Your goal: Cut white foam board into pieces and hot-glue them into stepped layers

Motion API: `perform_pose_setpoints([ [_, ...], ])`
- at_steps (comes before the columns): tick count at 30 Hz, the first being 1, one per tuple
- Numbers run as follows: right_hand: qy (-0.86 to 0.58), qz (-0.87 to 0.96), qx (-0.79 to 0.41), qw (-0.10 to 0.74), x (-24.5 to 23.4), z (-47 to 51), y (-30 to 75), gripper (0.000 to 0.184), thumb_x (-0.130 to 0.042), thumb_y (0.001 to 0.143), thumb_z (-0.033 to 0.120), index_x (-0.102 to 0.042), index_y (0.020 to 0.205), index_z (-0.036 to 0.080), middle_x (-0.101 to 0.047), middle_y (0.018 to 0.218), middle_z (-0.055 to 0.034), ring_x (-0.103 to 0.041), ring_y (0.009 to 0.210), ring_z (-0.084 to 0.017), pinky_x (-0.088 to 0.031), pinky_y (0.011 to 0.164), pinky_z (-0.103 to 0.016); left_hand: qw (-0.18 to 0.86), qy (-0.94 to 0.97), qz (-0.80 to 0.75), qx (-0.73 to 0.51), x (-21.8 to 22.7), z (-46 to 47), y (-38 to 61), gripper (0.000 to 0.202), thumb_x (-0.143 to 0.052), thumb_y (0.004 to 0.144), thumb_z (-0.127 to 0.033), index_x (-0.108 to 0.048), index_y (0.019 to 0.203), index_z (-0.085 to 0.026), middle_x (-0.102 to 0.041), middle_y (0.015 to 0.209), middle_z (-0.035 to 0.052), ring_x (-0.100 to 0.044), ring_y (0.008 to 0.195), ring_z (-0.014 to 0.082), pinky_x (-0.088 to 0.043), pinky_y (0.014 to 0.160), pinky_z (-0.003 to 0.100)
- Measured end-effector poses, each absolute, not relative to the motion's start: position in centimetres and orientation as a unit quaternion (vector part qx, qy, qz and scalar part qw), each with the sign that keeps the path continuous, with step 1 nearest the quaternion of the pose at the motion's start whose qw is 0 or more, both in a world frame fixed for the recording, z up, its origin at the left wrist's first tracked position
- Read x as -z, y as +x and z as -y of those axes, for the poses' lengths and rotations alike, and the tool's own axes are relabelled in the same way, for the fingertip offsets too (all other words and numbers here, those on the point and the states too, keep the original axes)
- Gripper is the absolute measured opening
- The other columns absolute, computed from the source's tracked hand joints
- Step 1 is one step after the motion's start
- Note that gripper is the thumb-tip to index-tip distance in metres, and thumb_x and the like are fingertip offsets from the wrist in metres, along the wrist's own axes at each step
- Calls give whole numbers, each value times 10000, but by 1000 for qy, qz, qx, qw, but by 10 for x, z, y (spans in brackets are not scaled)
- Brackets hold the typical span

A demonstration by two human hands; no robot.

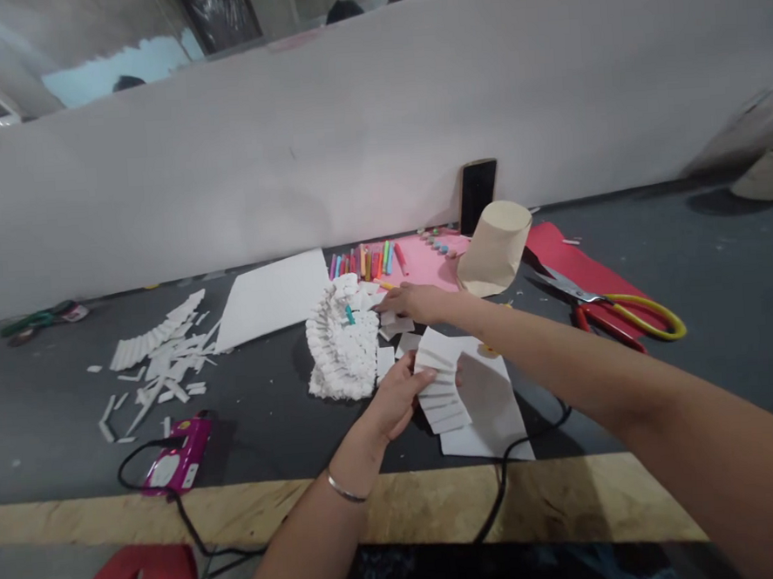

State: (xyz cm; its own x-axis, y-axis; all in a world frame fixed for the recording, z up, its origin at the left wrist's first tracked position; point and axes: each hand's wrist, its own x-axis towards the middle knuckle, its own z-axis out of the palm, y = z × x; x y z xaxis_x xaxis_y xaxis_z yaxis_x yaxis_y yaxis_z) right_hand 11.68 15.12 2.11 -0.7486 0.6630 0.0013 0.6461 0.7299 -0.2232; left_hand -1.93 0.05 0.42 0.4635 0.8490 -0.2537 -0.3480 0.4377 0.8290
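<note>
My left hand (398,400), with a bangle on the wrist, is closed on a pleated white paper (440,391), its thumb on top of the folds. Beneath that paper lies a flat white sheet (498,405). Farther forward, my right hand (408,300) has its fingers together over small white paper pieces (396,324); what its fingertips hold is too small to make out. Just left of them sits a bumpy white craft piece (344,353) covered in small paper bits, with a teal clip (350,314) on it.
Large scissors (597,298) lie on red paper (581,260) at the right. A beige paper cup (496,243), a phone (478,195) and crayons (365,262) stand or lie near the wall. Paper scraps (168,364), a white board (273,296) and a pink device (179,455) with a black cable are left.
</note>
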Motion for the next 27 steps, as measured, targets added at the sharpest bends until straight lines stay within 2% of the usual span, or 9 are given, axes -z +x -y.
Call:
perform_pose_setpoints([
  [3, -389, 917, -86, 18, -23, -151, 119, 382, -589, 834, 142, -677, 1196, 226, -661, 1162, -135, -635, 951, -246, -440, 653, -277, 768, 368, -356, -384, -5, -1, -18, 486, -808, 669, -331, -596, 1063, -141, -747, 953, 121, -707, 834, 251, -513, 769, 350],
  [6, -432, 898, -71, 41, -30, -147, 131, 219, -558, 874, 190, -721, 1018, 168, -676, 1029, -149, -622, 921, -255, -425, 674, -295, 765, 374, -360, -382, -5, -3, -17, 484, -815, 671, -359, -610, 1050, -137, -749, 930, 122, -705, 853, 262, -511, 770, 352],
  [9, -483, 869, -52, 92, -40, -129, 154, 284, -419, 957, 227, -674, 1039, 134, -671, 1003, -160, -598, 911, -240, -414, 707, -304, 761, 376, -362, -385, -2, -5, -17, 455, -810, 685, -363, -619, 1030, -136, -753, 877, 115, -706, 838, 258, -510, 739, 334],
  [12, -540, 826, -55, 148, -48, -95, 181, 365, -318, 991, 295, -639, 982, 122, -655, 819, -102, -555, 693, -179, -394, 629, -288, 756, 364, -370, -399, 0, -6, -17, 438, -814, 682, -350, -628, 1017, -138, -753, 896, 118, -707, 855, 258, -513, 733, 325],
  [14, -575, 759, -141, 273, -49, -68, 194, 339, -369, 969, 352, -637, 910, 154, -614, 720, -37, -524, 636, -149, -384, 592, -262, 751, 355, -373, -413, 1, -7, -15, 438, -818, 678, -341, -637, 1022, -139, -750, 953, 124, -704, 892, 262, -519, 763, 333],
  [16, -582, 697, -219, 357, -46, -43, 200, 336, -399, 953, 406, -642, 1006, 181, -605, 718, -8, -524, 631, -140, -399, 591, -253, 747, 347, -374, -425, 2, -7, -14, 437, -821, 676, -333, -645, 1026, -140, -744, 998, 127, -700, 923, 266, -523, 797, 344],
  [18, -578, 660, -281, 389, -40, -26, 199, 377, -396, 949, 428, -642, 1132, 208, -622, 782, -10, -538, 660, -143, -428, 609, -258, 746, 339, -379, -430, 2, -8, -13, 436, -824, 672, -328, -648, 1025, -142, -742, 1013, 126, -699, 936, 268, -525, 819, 354],
  [23, -565, 652, -327, 385, -25, -15, 186, 465, -398, 949, 421, -527, 1383, 312, -634, 987, -38, -561, 782, -160, -487, 804, -358, 748, 334, -382, -428, -1, -7, -12, 428, -813, 690, -327, -646, 1044, -153, -736, 1051, 126, -696, 967, 274, -519, 876, 391],
  [27, -536, 655, -363, 390, -19, -16, 183, 489, -374, 960, 380, -477, 1429, 285, -647, 1074, -62, -574, 991, -209, -447, 943, -404, 743, 337, -389, -429, -5, -5, -10, 419, -811, 695, -311, -649, 1048, -154, -743, 1027, 116, -693, 985, 270, -502, 923, 405],
])
